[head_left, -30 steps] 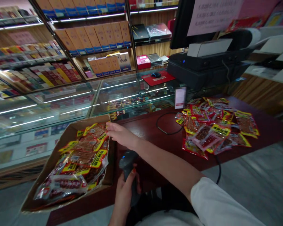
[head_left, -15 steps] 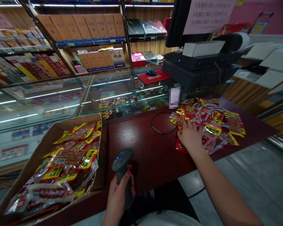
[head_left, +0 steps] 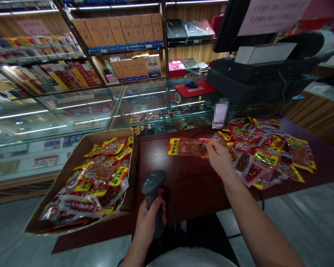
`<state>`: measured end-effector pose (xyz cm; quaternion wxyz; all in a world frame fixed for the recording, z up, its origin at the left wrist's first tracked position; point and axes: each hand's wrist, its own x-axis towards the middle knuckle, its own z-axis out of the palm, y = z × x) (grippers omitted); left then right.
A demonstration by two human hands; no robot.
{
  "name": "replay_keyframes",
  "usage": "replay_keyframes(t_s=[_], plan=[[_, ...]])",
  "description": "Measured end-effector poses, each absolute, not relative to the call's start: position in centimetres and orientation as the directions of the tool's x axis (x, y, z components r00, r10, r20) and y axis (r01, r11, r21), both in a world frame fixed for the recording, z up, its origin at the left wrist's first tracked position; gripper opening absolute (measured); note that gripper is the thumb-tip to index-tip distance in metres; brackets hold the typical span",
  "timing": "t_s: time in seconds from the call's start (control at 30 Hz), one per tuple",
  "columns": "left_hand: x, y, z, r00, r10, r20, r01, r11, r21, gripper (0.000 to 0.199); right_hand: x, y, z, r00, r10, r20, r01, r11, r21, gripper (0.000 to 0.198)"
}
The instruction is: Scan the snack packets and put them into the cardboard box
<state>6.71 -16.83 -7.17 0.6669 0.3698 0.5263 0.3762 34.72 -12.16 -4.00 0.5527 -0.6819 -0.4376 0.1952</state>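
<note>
My left hand [head_left: 151,215] is wrapped round the handle of a dark grey barcode scanner [head_left: 153,183], held upright near the table's front edge. Between the thumb and fingers of my right hand [head_left: 218,155] is a flat snack packet [head_left: 187,147], yellow at its left end, with brown strips showing through clear film. It is raised over the dark red table [head_left: 183,185]. Just right of that hand lies a loose pile of similar snack packets [head_left: 267,148]. At the left, an open cardboard box [head_left: 134,167] holds many more packets [head_left: 100,174].
Behind the table runs a glass display counter [head_left: 147,104] with a red mouse pad [head_left: 208,88] and a mouse [head_left: 191,84]. A black cash register [head_left: 239,83] with a monitor [head_left: 228,26] stands at the back right. Shelves with boxes [head_left: 122,31] line the wall.
My right hand has taken a packet from the pile and moved it left and up over the table. My left hand still holds the scanner. The view has shifted left.
</note>
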Motion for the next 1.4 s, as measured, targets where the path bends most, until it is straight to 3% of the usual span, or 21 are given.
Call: replay_keyframes(t_s=[0.1, 0.2, 0.27, 0.4, 0.5, 0.63, 0.8, 0.87, 1.07, 1.27, 1.4], plan=[[6.7, -17.0, -7.1, 0.151, 0.899, -0.412, -0.125, 0.431, 0.894, 0.052, 33.7, -9.5, -7.3, 0.482, 0.874, -0.065, -0.062, -0.04, -0.997, 0.043], [6.9, -17.1, -6.8, 0.15, 0.908, -0.391, -0.127, 0.41, 0.903, 0.048, 33.2, -8.3, -9.7, 0.39, 0.901, -0.191, -0.237, -0.102, -0.966, 0.046], [7.0, -17.1, -6.7, 0.151, 0.91, -0.385, -0.118, 0.403, 0.907, 0.048, 33.3, -8.5, -10.3, 0.358, 0.922, -0.145, -0.171, -0.088, -0.981, 0.046], [7.1, -17.1, -6.6, 0.153, 0.91, -0.386, -0.112, 0.404, 0.908, 0.047, 33.9, -9.6, -9.9, 0.296, 0.953, 0.066, 0.161, 0.018, -0.987, 0.033], [7.1, -17.1, -6.7, 0.154, 0.909, -0.386, -0.125, 0.406, 0.905, 0.046, 34.3, -10.2, -9.9, 0.159, 0.974, 0.162, 0.415, 0.083, -0.906, 0.046], [6.9, -17.1, -7.1, 0.166, 0.911, -0.377, -0.126, 0.399, 0.908, 0.045, 34.4, -10.4, -10.0, 0.013, 0.983, 0.185, 0.575, 0.144, -0.805, 0.057], [6.8, -17.1, -7.3, 0.169, 0.908, -0.383, -0.122, 0.405, 0.906, 0.052, 33.8, -10.8, -9.4, -0.012, 0.976, 0.216, 0.738, 0.155, -0.657, 0.046], [6.8, -17.1, -7.2, 0.168, 0.909, -0.381, -0.122, 0.403, 0.907, 0.05, 33.5, -10.9, -9.2, -0.096, 0.975, 0.201, 0.799, 0.195, -0.569, 0.057], [6.7, -17.0, -7.7, 0.16, 0.911, -0.38, -0.119, 0.4, 0.909, 0.05, 33.1, -11.0, -8.8, -0.197, 0.962, 0.188, 0.831, 0.266, -0.488, 0.073], [6.7, -16.9, -8.4, 0.127, 0.899, -0.419, -0.124, 0.433, 0.893, 0.057, 32.3, -11.4, -8.4, -0.186, 0.952, 0.243, 0.794, 0.291, -0.534, 0.039], [6.9, -17.0, -8.0, 0.111, 0.912, -0.394, -0.122, 0.406, 0.906, 0.054, 31.8, -11.1, -8.4, -0.127, 0.968, 0.218, 0.668, 0.246, -0.702, 0.035]])
